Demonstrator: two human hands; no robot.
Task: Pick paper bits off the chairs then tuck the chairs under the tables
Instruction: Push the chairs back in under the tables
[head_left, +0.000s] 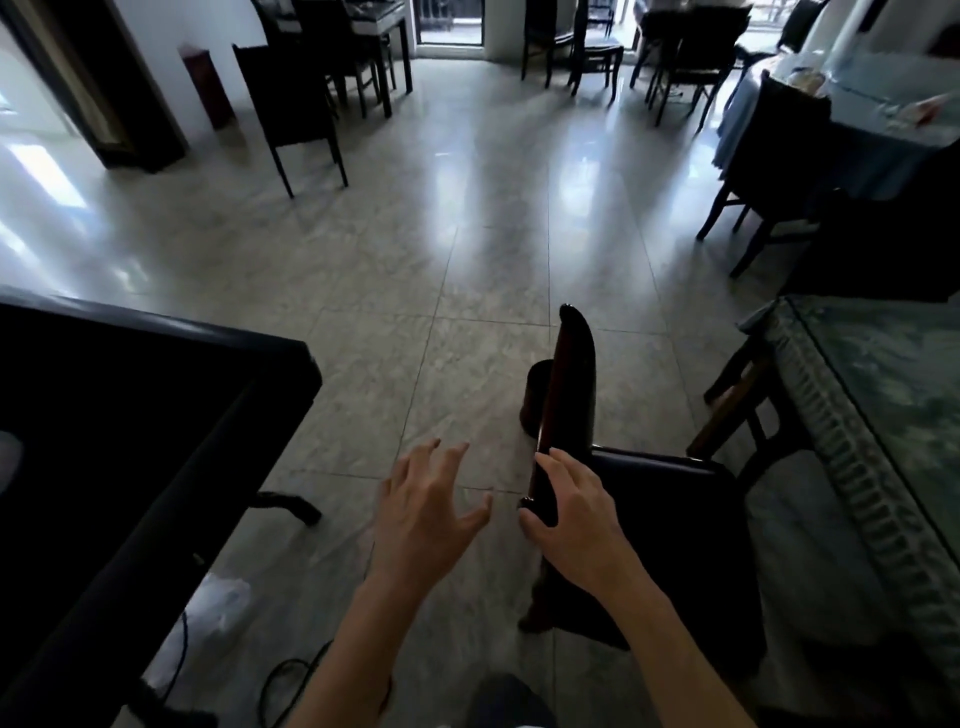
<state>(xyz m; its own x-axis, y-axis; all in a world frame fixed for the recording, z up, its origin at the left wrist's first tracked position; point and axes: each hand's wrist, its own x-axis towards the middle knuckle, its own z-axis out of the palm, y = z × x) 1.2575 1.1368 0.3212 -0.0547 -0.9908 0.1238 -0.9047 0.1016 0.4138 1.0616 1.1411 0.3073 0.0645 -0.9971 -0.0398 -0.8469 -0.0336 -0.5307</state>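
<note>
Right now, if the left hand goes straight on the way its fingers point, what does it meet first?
Probably nothing soon: the left hand, open and holding nothing, points ahead over bare tiled floor. The chair back stands to its right, outside that line, though depth is uncertain.

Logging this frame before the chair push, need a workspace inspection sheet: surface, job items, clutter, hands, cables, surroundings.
Surface: glossy tiled floor, with window glare.
Job's things: dark chair beside the table with the green cloth, its seat not yet under the table; no paper bits seen on the seat.
Clutter: pale plastic bag on the floor by the dark table; dark bin behind the chair back.
Hands: right hand on the chair's backrest; left hand open, touching nothing.
Cables: dark cable looped on the floor near the person's feet.
Surroundings: more chairs and tables at the far side; doorway on the left.
</note>
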